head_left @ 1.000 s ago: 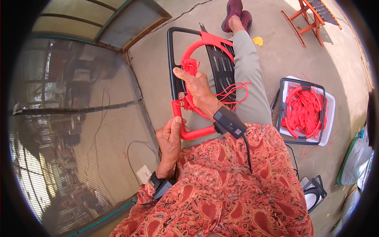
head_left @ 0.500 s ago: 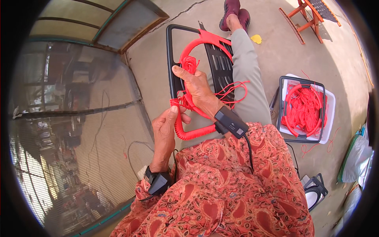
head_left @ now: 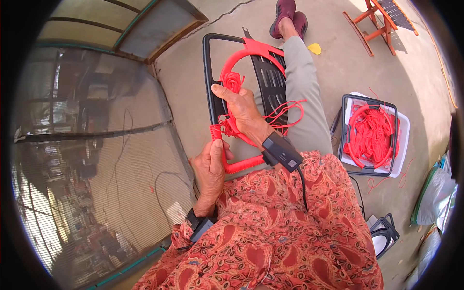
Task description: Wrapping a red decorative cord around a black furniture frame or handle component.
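A black frame (head_left: 208, 63) with rounded corners lies across my lap, a ring wrapped in red cord (head_left: 234, 58) inside it. Red cord also covers the frame's lower side and part of its left side. My right hand (head_left: 244, 108) is closed around the ring and a bundle of red cord (head_left: 233, 82); loose strands trail to the right of it. Lower on the left side, my left hand (head_left: 210, 162) grips the cord-wrapped bar of the frame, thumb on top and fingers curled beneath.
A slotted black panel (head_left: 268, 79) stands beyond the frame by my leg. At right, a white bin (head_left: 403, 140) holds red cord, with another red-and-black frame (head_left: 344, 111) on it. A wooden stool (head_left: 382, 29) is far right; a mesh screen (head_left: 140, 159) rises at left.
My left hand has slid down along the wrapped bar, toward me, and its wrist has lowered. My right hand keeps its hold with barely any movement.
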### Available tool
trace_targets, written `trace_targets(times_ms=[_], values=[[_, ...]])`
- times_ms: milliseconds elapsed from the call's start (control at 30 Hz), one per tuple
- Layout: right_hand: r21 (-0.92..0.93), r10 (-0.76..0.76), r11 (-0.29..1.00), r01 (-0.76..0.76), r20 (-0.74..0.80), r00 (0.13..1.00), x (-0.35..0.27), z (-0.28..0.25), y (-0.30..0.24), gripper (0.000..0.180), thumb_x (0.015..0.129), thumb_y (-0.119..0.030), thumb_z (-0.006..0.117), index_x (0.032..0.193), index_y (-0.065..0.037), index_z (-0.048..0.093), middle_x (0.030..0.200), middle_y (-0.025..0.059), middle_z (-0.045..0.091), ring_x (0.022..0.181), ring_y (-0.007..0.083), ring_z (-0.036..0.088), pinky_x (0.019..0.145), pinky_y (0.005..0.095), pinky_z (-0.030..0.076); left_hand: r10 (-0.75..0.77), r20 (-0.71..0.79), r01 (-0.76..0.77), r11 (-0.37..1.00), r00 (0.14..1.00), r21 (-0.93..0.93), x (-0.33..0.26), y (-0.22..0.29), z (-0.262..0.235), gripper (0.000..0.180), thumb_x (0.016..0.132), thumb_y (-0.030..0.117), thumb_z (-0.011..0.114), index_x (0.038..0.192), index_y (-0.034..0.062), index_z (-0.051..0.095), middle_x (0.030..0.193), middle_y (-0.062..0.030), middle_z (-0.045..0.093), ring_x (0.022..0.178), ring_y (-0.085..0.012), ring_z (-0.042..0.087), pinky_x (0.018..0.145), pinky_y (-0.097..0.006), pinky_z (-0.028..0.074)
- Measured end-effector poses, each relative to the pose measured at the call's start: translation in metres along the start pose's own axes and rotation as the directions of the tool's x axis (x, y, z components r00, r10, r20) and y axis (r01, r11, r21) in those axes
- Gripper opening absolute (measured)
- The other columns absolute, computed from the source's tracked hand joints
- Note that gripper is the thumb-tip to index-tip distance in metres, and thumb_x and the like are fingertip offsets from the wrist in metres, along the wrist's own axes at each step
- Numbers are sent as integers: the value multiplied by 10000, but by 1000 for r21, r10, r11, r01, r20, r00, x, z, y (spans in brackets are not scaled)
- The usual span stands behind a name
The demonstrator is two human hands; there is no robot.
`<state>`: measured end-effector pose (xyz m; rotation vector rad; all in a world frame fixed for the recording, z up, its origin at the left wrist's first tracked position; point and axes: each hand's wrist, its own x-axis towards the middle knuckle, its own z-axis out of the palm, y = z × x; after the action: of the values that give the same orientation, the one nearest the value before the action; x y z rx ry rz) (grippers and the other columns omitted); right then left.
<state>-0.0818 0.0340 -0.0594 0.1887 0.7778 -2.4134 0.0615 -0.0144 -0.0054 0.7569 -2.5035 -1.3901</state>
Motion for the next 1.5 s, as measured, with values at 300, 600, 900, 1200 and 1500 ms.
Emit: trace_targets(times_ms=[300, 600, 900, 1200, 1500], values=[[5, -41, 999, 41, 1, 999, -2, 2, -6, 196, 828, -263, 737, 771, -126, 609, 674, -96, 428, 583, 28, 372, 505, 234, 328, -123, 170, 165, 952, 978, -257, 14, 10, -15, 622, 997, 501, 359, 991, -59, 630, 736, -113, 638, 724, -185, 594, 689, -320, 455], [-19, 66, 998, -67, -18, 998, -6, 0, -9, 188, 827, -226, 755, 826, -95, 620, 712, -46, 556, 585, 43, 492, 481, 245, 416, -73, 166, 97, 985, 983, -140, 30, 21, -4, 341, 954, 325, 557, 852, 14, 650, 624, -55, 600, 540, -84, 520, 519, -219, 384], [18, 14, 1000, -14, 5, 1000, -7, 1, -3, 207, 805, -245, 758, 770, -91, 624, 675, -76, 474, 588, 40, 398, 507, 250, 346, -67, 33, 71, 988, 997, -137, 13, 5, 4, 361, 958, 334, 553, 790, 26, 637, 553, -35, 563, 462, -71, 471, 448, -212, 342], [19, -1, 1000, 2, -33, 999, -7, 3, -8, 215, 809, -262, 757, 727, -132, 607, 669, -101, 462, 601, 25, 392, 523, 249, 314, -129, 260, 193, 952, 957, -237, 23, 24, -19, 559, 992, 466, 413, 953, -41, 645, 703, -104, 628, 669, -153, 601, 643, -285, 468], [-29, 75, 997, -75, -6, 997, -7, -2, -7, 251, 826, -281, 740, 774, -89, 586, 672, -74, 401, 538, 53, 359, 409, 275, 317, -105, 198, 144, 970, 975, -194, 45, 28, -3, 421, 968, 349, 502, 910, -41, 648, 670, -98, 623, 591, -157, 590, 597, -281, 474]])
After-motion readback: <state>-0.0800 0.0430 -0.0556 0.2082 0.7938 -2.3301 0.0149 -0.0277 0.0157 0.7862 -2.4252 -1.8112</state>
